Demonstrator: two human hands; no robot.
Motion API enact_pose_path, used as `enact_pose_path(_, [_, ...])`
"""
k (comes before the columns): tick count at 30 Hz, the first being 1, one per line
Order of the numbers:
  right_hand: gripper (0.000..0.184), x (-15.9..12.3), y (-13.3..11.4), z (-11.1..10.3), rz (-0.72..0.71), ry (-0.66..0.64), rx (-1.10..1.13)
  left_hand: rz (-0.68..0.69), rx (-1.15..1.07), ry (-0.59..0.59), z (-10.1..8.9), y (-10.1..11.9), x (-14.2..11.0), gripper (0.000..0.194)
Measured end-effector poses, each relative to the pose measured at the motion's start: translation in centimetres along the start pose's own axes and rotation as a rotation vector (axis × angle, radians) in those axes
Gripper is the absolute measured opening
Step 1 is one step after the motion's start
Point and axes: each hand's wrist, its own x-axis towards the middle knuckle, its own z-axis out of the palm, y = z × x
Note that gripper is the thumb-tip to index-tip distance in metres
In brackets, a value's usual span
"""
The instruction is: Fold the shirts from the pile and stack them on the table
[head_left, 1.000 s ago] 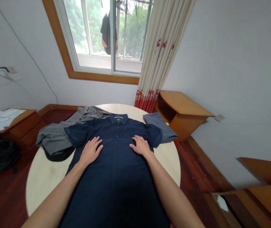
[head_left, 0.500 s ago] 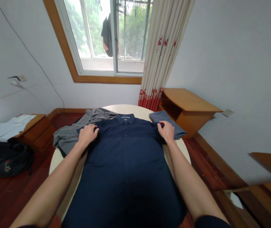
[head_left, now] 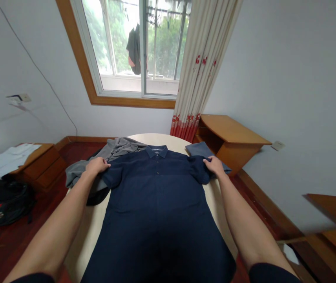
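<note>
A dark navy short-sleeved shirt [head_left: 156,204] lies front up on a pale round table [head_left: 153,138], its collar toward the window and its lower part running to the near edge. My left hand [head_left: 97,166] is closed on the sleeve at the left, the fingertips pinching its outer edge. At the right, my right hand [head_left: 214,164] pinches the edge of the other sleeve. Crumpled grey clothes [head_left: 117,148] lie beyond and under my left hand. A folded blue-grey cloth [head_left: 199,148] lies behind my right hand.
A wooden desk [head_left: 234,129] stands behind the table at the right, beside a patterned curtain [head_left: 200,63]. On the left are a low wooden cabinet [head_left: 42,167] with white papers or cloth [head_left: 6,159] on top and a black bag [head_left: 4,200] on the floor.
Both hands have moved outward, the left to the left and the right to the right. The shirt's sleeves are now spread out sideways, and dark cloth shows below the left sleeve.
</note>
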Motion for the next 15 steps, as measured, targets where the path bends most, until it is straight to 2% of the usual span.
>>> enact_pose_path(3, [0.035,0.6,0.3,-0.4,0.019,0.083,0.108,0.01,-0.085,-0.038,-0.9,-1.0,0.6,0.024])
enact_pose_path(10, [0.037,1.7,1.0,-1.3,0.128,0.173,0.176,0.07,-0.586,0.091,-1.8,0.0,0.4,0.039])
enact_pose_path(12, [0.037,1.5,1.0,-1.3,0.136,0.191,0.139,0.042,-0.536,0.122,-2.1,0.2,0.5,0.034])
enact_pose_path(15, [0.036,1.0,1.1,-1.2,0.168,0.126,0.041,-0.033,-0.276,0.109,-3.1,-0.3,1.1,0.019])
